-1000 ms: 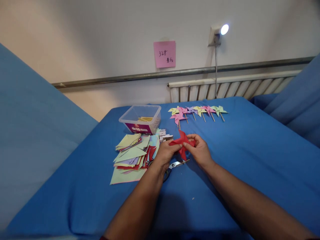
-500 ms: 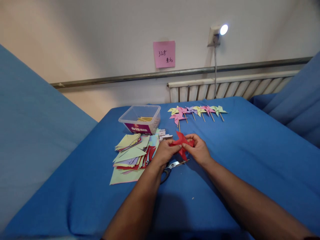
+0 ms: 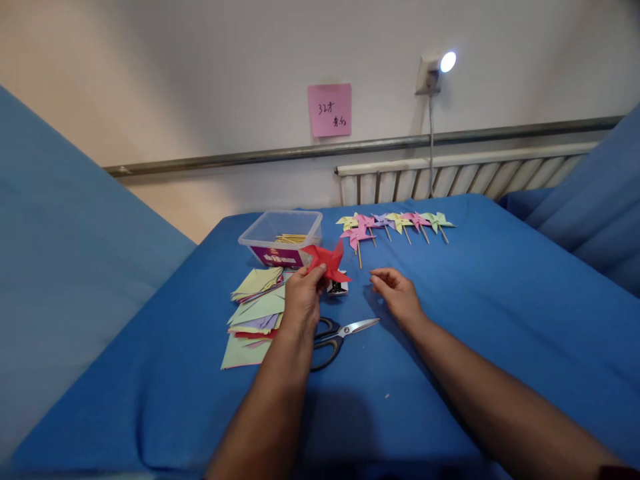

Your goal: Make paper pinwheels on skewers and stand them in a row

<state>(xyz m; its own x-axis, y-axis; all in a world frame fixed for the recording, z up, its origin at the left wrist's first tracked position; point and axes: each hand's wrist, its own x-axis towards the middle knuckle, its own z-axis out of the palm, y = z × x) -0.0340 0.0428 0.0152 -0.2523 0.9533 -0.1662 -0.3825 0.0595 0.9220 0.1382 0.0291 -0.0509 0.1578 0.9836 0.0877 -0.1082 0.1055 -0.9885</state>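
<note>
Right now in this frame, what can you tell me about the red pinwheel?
The red pinwheel looks like folded paper, with pointed blades spreading from its middle. The left hand holds it raised, thumb on its face; the right hand is apart from it. In view, it overlaps the plastic box. No stick shows on it.

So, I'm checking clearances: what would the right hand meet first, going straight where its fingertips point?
Probably the red paper pinwheel in the left hand; depth is unclear, so the right hand might miss it.
</note>
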